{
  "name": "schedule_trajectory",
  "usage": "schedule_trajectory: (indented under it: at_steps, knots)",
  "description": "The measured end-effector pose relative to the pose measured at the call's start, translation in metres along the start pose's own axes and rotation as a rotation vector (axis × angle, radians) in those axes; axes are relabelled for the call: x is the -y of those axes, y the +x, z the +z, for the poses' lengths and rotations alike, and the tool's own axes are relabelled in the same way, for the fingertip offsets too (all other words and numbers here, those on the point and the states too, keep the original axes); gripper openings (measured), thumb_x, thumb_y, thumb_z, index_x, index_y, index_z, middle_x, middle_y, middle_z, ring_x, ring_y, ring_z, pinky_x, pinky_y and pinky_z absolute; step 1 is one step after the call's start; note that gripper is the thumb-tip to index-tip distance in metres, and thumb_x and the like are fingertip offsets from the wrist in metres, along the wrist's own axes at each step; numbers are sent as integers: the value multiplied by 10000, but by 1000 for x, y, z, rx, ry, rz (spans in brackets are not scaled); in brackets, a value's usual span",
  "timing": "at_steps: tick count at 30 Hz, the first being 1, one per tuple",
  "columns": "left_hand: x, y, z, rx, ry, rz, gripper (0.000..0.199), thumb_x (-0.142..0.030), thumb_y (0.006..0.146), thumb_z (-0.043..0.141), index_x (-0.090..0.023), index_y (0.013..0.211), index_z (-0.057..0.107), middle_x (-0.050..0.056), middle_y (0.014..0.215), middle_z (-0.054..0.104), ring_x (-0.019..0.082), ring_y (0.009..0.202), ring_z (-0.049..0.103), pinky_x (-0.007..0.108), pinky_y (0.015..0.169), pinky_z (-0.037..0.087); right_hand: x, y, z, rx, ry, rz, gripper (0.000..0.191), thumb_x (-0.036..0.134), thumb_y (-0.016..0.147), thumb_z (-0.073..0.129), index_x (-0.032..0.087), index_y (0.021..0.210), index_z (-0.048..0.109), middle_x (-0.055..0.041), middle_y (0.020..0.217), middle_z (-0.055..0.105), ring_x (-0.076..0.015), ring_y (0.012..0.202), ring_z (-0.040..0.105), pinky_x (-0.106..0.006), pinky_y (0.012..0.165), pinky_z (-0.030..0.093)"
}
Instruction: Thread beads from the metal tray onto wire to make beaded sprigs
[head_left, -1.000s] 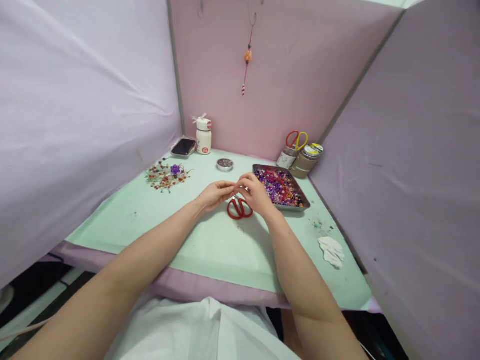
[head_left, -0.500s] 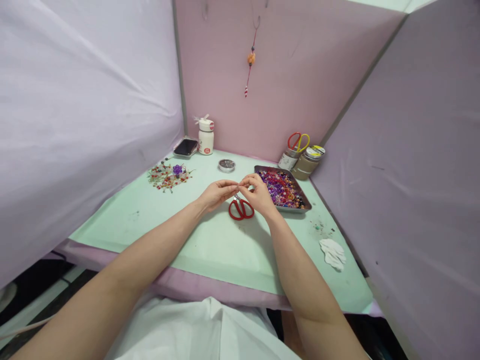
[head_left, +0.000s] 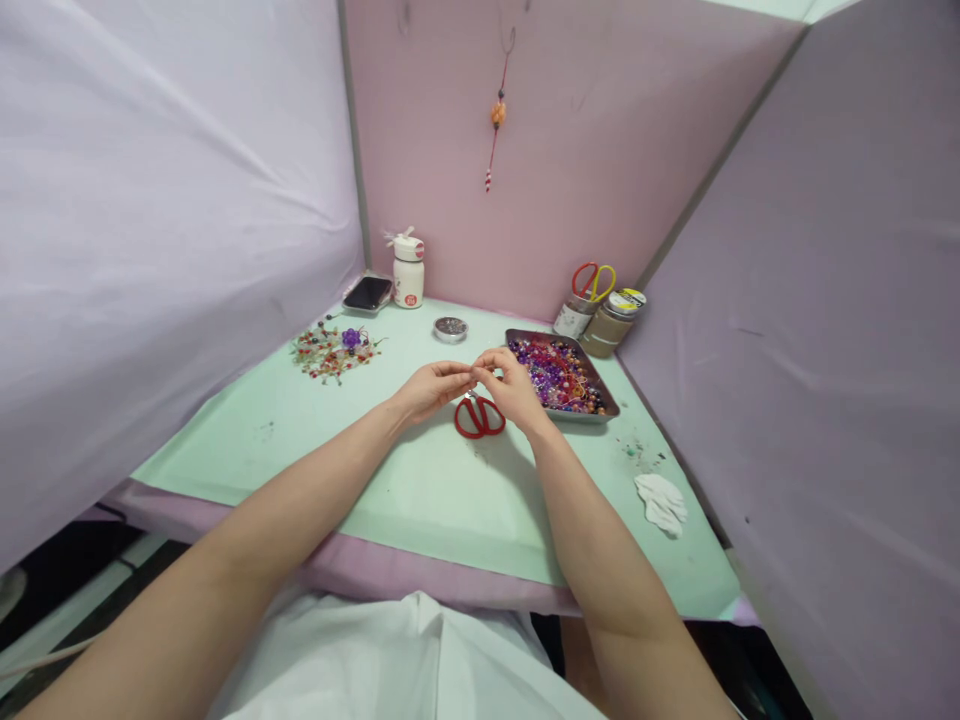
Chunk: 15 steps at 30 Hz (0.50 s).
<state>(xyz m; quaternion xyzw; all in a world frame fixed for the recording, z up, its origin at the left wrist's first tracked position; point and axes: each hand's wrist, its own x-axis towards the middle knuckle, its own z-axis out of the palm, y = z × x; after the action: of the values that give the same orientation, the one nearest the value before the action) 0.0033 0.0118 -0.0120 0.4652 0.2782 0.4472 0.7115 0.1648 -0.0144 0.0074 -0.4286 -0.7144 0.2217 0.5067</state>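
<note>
Above the middle of the table, my left hand [head_left: 433,391] and my right hand [head_left: 512,386] meet fingertip to fingertip, both closed in a pinch. Whatever sits between the fingers is too small to make out. Just under them lies a pair of red-handled scissors [head_left: 480,418], its blades partly covered by my hands. Right beside my right hand stands a metal tray [head_left: 581,416] full of purple, red and orange beads [head_left: 559,375]. Away to the left of my left hand spreads a loose pile of red and green beaded pieces [head_left: 334,355] with a purple bead cluster [head_left: 352,339].
A round tin [head_left: 450,329], a white bottle [head_left: 409,272] and a phone [head_left: 368,293] stand at the back. Behind the tray are a can holding scissors [head_left: 574,316] and a jar [head_left: 613,323]. A white cloth [head_left: 661,505] lies right. A beaded string [head_left: 498,113] hangs on the wall.
The whole view has shifted slightly. My hands stay together above the scissors in nearly the same pinch, and nothing on the table has visibly moved.
</note>
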Motion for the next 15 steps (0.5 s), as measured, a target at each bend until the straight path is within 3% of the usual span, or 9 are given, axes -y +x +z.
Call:
schedule_trajectory:
  at_steps: [5, 15]
  knots:
    - [0, 0, 0, -4, 13, 1, 241, -230, 615, 818, -123, 806, 717, 63, 822, 711, 145, 823, 645, 357, 958, 424, -6, -2, 4, 49, -116, -59, 100, 257, 869, 507, 220, 842, 595, -50, 986, 537, -180, 986, 513, -354, 906, 421]
    - [-6, -3, 5, -46, -14, 29, 243, -228, 611, 812, -129, 814, 722, 51, 819, 720, 143, 839, 639, 341, 972, 408, -4, -3, 4, -54, -280, -129, 60, 218, 843, 552, 222, 836, 611, -79, 1072, 471, -239, 1110, 449, -439, 1005, 341]
